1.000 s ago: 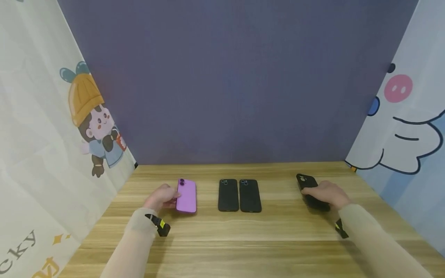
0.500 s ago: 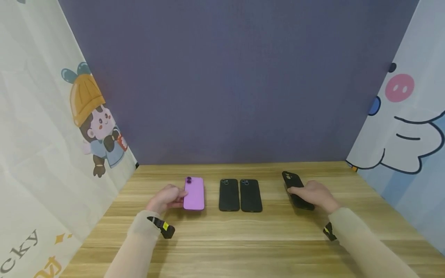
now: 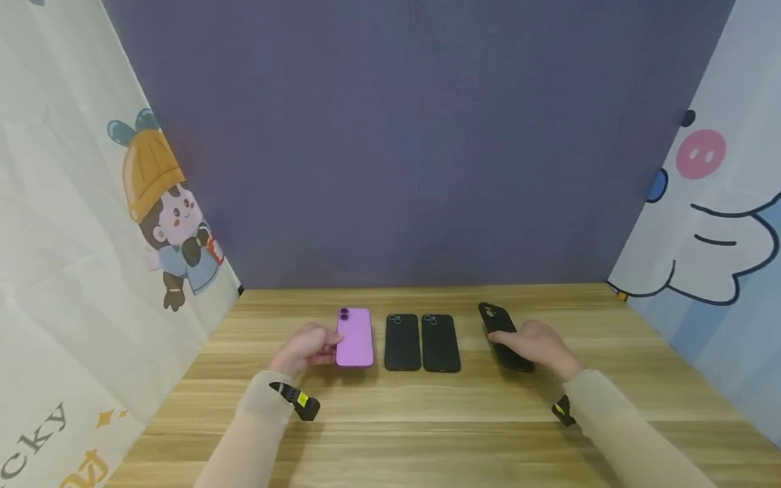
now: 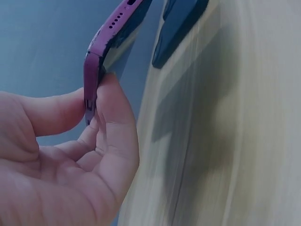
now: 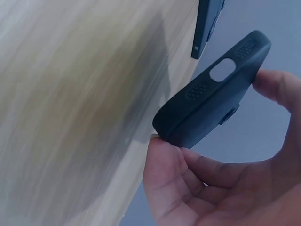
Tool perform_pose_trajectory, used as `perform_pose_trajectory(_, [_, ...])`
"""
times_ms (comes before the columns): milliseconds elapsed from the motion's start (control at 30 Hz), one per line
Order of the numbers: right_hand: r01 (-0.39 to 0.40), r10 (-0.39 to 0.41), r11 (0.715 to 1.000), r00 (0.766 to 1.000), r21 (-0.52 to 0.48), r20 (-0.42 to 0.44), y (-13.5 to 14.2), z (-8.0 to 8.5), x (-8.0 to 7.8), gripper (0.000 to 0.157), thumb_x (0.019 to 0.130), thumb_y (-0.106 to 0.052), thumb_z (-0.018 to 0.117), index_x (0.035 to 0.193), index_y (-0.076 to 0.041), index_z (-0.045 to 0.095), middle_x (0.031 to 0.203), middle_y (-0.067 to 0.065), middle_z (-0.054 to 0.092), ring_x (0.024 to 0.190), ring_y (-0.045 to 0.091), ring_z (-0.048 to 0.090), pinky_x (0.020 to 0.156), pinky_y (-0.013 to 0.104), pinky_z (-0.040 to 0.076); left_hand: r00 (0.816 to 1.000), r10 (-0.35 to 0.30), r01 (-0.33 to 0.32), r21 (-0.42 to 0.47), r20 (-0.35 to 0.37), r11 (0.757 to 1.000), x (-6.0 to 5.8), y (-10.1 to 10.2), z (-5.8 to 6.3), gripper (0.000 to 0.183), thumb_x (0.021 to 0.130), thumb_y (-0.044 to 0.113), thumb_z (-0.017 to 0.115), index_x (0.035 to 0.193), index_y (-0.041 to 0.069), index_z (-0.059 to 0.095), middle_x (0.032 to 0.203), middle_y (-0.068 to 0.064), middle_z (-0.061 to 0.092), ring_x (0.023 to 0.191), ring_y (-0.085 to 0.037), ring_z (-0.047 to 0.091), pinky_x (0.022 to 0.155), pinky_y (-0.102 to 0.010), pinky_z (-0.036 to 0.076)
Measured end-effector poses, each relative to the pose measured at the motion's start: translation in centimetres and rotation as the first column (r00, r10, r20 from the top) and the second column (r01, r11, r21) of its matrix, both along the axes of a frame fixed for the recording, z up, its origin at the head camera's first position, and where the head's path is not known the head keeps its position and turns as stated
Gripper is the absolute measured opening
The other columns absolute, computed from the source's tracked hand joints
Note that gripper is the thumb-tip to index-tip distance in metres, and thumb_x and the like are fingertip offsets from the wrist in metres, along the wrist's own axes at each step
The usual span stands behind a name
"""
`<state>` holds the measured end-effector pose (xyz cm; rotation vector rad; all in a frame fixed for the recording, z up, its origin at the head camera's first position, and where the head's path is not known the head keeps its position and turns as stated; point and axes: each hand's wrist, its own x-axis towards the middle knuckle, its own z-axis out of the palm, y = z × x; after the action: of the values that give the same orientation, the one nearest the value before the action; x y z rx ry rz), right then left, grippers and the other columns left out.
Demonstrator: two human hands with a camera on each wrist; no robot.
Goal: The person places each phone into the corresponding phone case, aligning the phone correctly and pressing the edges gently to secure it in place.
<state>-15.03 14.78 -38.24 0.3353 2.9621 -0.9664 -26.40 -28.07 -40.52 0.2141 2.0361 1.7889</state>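
My left hand (image 3: 308, 347) pinches a purple phone (image 3: 354, 337) by its left edge, thumb on the back and fingers beneath. The left wrist view shows the phone's bottom edge (image 4: 115, 26) raised over the table. On the right, my right hand (image 3: 537, 344) holds a black phone case (image 3: 506, 335) with camera cutouts, tilted, thumb on one side and fingertips on the other. Its port opening and speaker holes face the right wrist camera, on the case's end (image 5: 188, 101). Between the hands, two black phones or cases (image 3: 402, 343) lie side by side.
The wood-grain table (image 3: 390, 434) runs back to a dark grey-blue panel (image 3: 415, 149). Cartoon-printed curtains stand at the left (image 3: 61, 203) and right (image 3: 726, 257). Each wrist wears a strapped black camera.
My left hand has carried the purple phone to the right, toward the middle pair. My right hand has carried the black phone case to the left. The middle pair stays put.
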Motion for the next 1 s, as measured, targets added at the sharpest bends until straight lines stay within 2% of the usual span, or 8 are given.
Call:
perform_pose_trajectory(267, [0.003,-0.003,1.0,1.0,-0.01,0.009,-1.4,0.4,-0.2,0.057,0.086,-0.061,0.068,0.064,-0.014,0.046,0.064,0.004,0.052,0.044,0.022,0.054,0.053,0.033,0.047,1.0,-0.016,0.015,0.036,0.017,0.999,0.4,1.2,0.2,0.023,0.096,0.002,0.059,0.112,-0.015,0.061,0.09,-0.013,0.069,0.08,-0.021,0.067,0.083,-0.039,0.059])
perform_pose_trajectory(467, [-0.009,0.009,1.0,1.0,-0.01,0.013,-2.2,0.8,-0.3,0.059,0.087,-0.062,0.066,0.059,-0.016,0.043,0.054,-0.002,0.044,0.042,0.017,0.049,0.052,0.032,0.046,1.0,-0.029,0.029,0.034,0.005,0.999,0.7,2.4,0.3,0.024,0.096,0.003,0.059,0.113,-0.014,0.062,0.092,-0.014,0.069,0.08,-0.021,0.066,0.083,-0.04,0.059])
perform_pose_trajectory(633, [-0.014,0.014,1.0,1.0,-0.003,0.009,-2.7,1.0,-0.4,0.06,0.087,-0.064,0.065,0.057,-0.017,0.042,0.053,-0.004,0.041,0.043,0.017,0.049,0.049,0.031,0.043,0.998,-0.066,0.067,0.017,-0.019,0.998,1.1,3.2,0.3,0.024,0.095,0.004,0.06,0.111,-0.014,0.064,0.091,-0.014,0.07,0.08,-0.021,0.067,0.082,-0.04,0.059])
perform_pose_trajectory(1000, [-0.019,0.019,1.0,1.0,0.006,-0.009,-4.3,1.2,-0.7,0.061,0.086,-0.066,0.065,0.06,-0.014,0.048,0.056,0.002,0.049,0.047,0.024,0.056,0.052,0.032,0.045,0.997,-0.07,0.071,0.066,-0.02,0.995,1.9,4.9,0.2,0.022,0.096,0.002,0.06,0.111,-0.014,0.063,0.089,-0.012,0.071,0.079,-0.02,0.067,0.081,-0.039,0.059])
